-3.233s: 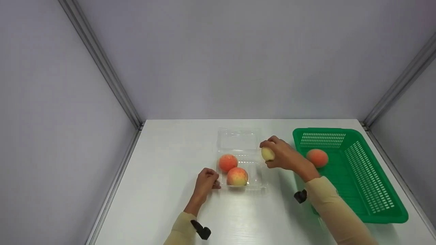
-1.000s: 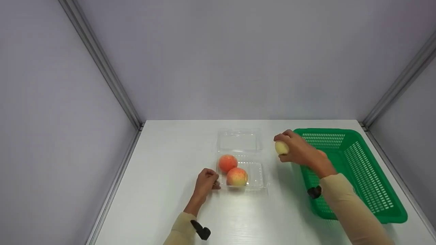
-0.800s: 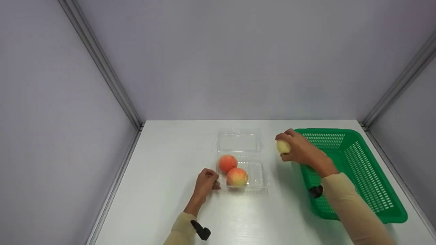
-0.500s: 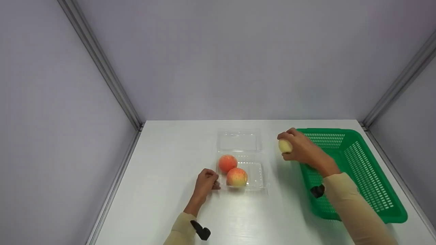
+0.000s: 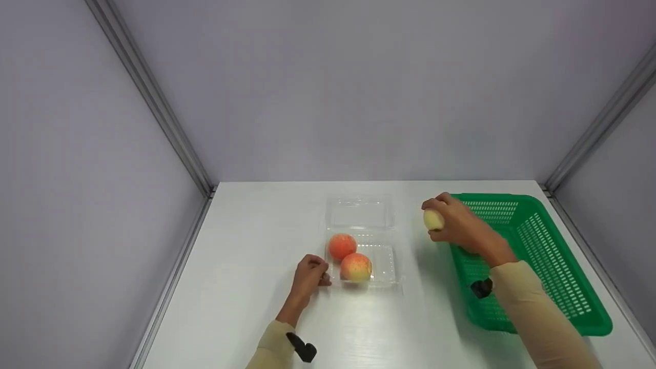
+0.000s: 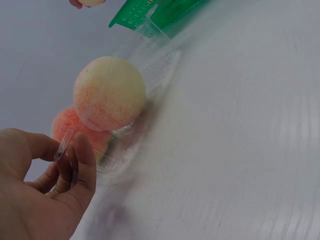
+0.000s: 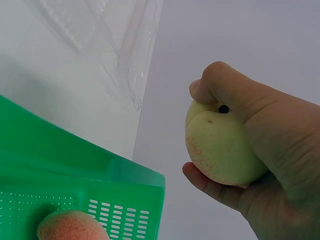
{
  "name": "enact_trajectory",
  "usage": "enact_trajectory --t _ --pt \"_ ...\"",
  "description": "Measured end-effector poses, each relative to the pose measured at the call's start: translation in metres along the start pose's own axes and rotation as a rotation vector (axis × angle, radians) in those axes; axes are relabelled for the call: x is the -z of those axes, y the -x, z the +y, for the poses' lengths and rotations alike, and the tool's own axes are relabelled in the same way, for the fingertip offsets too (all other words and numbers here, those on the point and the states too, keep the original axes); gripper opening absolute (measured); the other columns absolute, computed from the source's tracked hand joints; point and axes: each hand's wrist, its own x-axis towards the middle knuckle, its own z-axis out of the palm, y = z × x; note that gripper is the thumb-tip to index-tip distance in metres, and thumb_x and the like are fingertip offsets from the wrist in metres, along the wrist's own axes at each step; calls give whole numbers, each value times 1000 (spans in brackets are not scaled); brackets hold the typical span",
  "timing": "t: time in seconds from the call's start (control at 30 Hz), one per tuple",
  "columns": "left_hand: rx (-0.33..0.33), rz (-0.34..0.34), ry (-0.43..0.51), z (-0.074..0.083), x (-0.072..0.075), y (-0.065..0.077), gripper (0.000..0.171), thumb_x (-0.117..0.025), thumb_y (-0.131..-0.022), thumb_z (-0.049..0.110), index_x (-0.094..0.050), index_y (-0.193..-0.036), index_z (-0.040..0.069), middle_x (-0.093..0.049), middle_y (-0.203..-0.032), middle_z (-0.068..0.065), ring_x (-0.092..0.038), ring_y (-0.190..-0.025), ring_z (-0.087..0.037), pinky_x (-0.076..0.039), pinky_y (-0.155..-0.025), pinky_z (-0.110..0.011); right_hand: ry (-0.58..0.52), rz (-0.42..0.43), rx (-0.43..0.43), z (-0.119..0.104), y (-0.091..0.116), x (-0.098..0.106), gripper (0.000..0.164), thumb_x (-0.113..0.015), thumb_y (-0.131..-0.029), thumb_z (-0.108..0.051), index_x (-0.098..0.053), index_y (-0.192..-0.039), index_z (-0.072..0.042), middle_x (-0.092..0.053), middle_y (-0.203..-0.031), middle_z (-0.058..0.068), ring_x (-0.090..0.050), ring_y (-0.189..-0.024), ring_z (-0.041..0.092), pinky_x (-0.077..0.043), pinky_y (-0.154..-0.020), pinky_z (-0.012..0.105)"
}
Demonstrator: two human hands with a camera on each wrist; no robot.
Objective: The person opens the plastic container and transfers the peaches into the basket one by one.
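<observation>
My left hand (image 5: 309,271) pinches the near-left rim of a clear plastic clamshell box (image 5: 383,259) between thumb and fingers. Its lid (image 5: 360,212) lies folded back behind it. In the box's left half sit two peaches: a red-orange peach (image 5: 342,247) at the back and a yellow-and-red peach (image 5: 355,267) in front, touching it in the head view. My right hand (image 5: 457,224) grips a pale yellow-green peach (image 7: 225,145), raised in the air at the left edge of the green basket (image 5: 597,312). The right wrist view shows the held peach's stem end and a faint red blush.
One more red peach (image 7: 72,227) lies in the green basket, hidden behind my right arm in the head view. The basket stands at the right of the white table (image 5: 246,230). Grey-white panels (image 5: 328,92) enclose the table at the back and sides.
My right hand has carried the pale peach rightward, from beside the box to the basket's left edge. The left hand stays at the box rim, and the two boxed peaches have not moved.
</observation>
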Motion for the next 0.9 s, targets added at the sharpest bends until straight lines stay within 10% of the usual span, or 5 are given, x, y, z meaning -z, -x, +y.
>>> enact_trajectory --t 0.9 --pt "-7 -6 1 -3 2 -2 17 -62 -102 9 -56 -114 -2 -63 -91 -13 -62 -74 -14 -65 -68 -29 -13 -16 -44 13 9 7 52 -84 -89 -11 -62 -136 -11 -55 -137 20 -57 -113 37 -55 -90 56"
